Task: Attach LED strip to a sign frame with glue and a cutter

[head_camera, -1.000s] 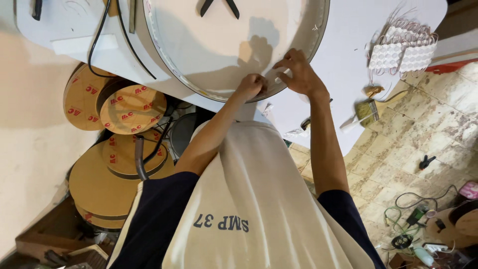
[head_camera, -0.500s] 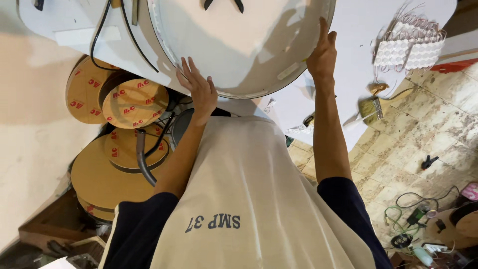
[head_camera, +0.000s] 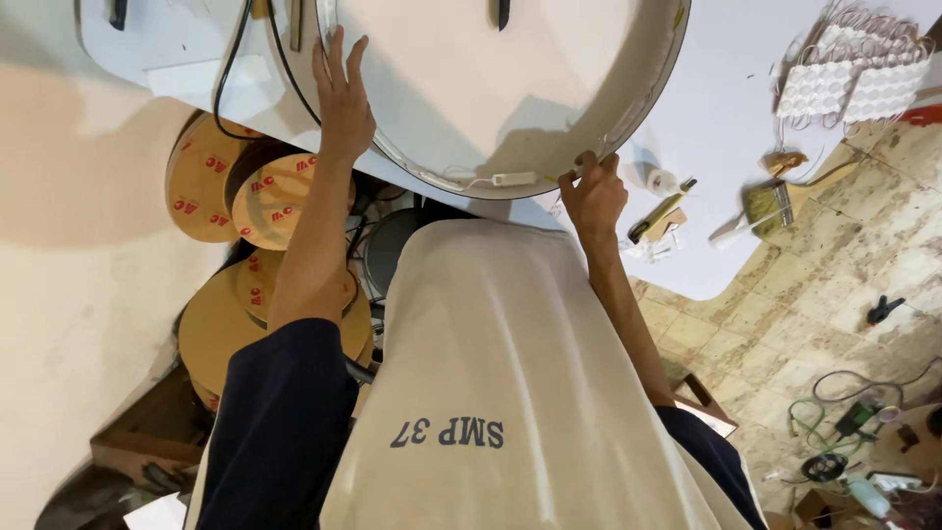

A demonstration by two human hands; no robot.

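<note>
A large round white panel [head_camera: 491, 88] with a metal rim lies on a white table [head_camera: 726, 128] in front of me. My left hand [head_camera: 343, 98] lies flat on the panel's left rim, fingers stretched and apart. My right hand [head_camera: 594, 191] grips the near rim at the lower right, fingers curled over the edge. A small white connector [head_camera: 512, 180] on a thin wire sits at the near rim between my hands. My white shirt with dark sleeves fills the lower middle of the view.
Several brown round discs [head_camera: 260, 196] with red marks are stacked under the table at left. A brush [head_camera: 765, 201], a yellow-handled tool [head_camera: 659, 211] and a bundle of white light modules [head_camera: 854, 79] lie on the table's right side. Cables [head_camera: 834, 422] litter the tiled floor.
My left hand has slid up along the left rim. My right hand has come down from the right rim to the near edge. The panel looks turned.
</note>
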